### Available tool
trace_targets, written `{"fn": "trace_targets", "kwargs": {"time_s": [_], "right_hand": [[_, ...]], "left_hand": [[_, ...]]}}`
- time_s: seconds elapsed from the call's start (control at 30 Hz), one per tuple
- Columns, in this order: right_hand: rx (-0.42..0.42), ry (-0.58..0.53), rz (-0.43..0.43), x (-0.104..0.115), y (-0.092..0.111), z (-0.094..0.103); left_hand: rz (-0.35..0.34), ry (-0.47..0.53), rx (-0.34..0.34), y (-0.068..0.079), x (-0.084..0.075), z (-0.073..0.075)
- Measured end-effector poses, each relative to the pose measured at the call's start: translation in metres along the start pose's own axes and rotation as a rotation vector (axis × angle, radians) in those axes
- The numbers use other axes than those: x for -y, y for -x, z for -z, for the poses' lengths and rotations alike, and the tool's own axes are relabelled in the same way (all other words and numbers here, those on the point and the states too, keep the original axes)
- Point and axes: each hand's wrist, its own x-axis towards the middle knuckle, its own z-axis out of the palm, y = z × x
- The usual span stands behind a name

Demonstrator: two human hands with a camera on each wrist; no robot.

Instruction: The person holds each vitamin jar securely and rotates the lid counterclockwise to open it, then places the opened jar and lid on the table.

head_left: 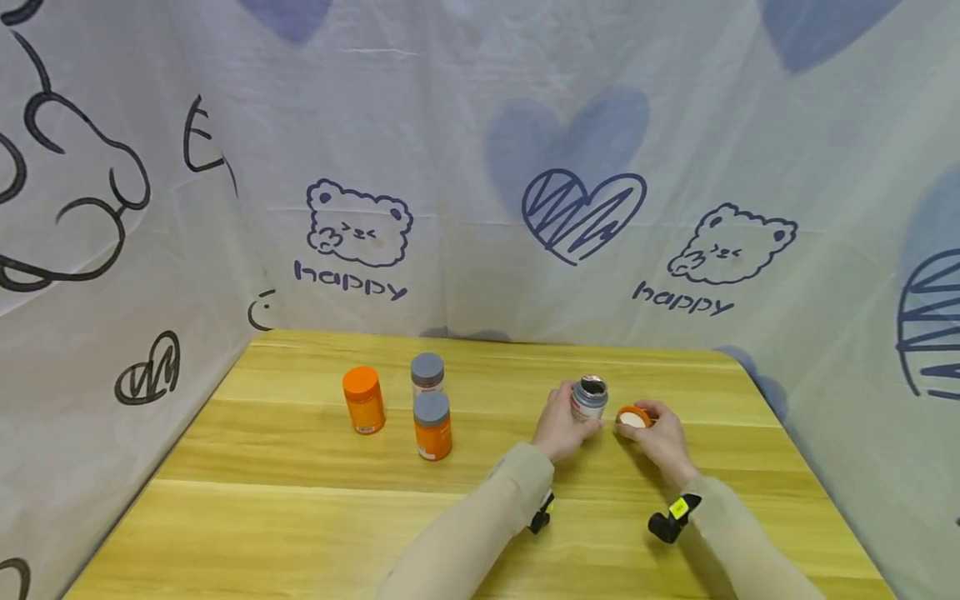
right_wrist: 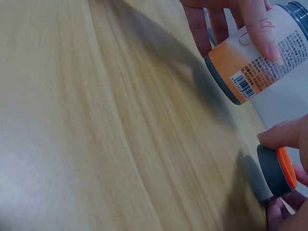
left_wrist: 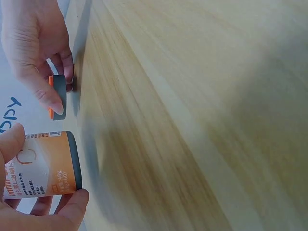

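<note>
My left hand (head_left: 561,427) grips a lidless jar (head_left: 587,407), its fingers and thumb around the sides. The jar has a grey neck, and its open mouth faces up in the head view. Its white and orange label (right_wrist: 262,65) and dark base show in the right wrist view. To the right, my right hand (head_left: 667,442) pinches a screw lid (head_left: 633,418) between thumb and fingers. Grey outside, the lid (left_wrist: 58,97) has an orange rim and a white inner face turned upward. A small gap separates lid and jar, and both cast shadows on the wooden table (right_wrist: 96,120).
Left of my hands stand an orange jar with an orange lid (head_left: 363,402), an orange jar with a grey lid (head_left: 432,429), and a pale jar with a grey lid (head_left: 427,371) behind it. A printed cloth (head_left: 465,275) hangs along the table's back edge and sides.
</note>
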Motion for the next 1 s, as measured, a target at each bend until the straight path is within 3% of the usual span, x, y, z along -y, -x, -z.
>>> {"fn": "trace_targets", "kwargs": {"time_s": [0.6, 0.83, 1.0], "right_hand": [[0.051, 0.046, 0.013, -0.004, -0.002, -0.001], [0.029, 0.064, 0.026, -0.007, -0.002, 0.0], [0.042, 0.076, 0.019, -0.008, -0.002, 0.003]], "left_hand": [[0.056, -0.013, 0.009, -0.004, 0.008, -0.007], [0.139, -0.016, 0.012, -0.001, 0.012, -0.007], [0.161, -0.036, 0.035, 0.002, 0.014, -0.003]]}}
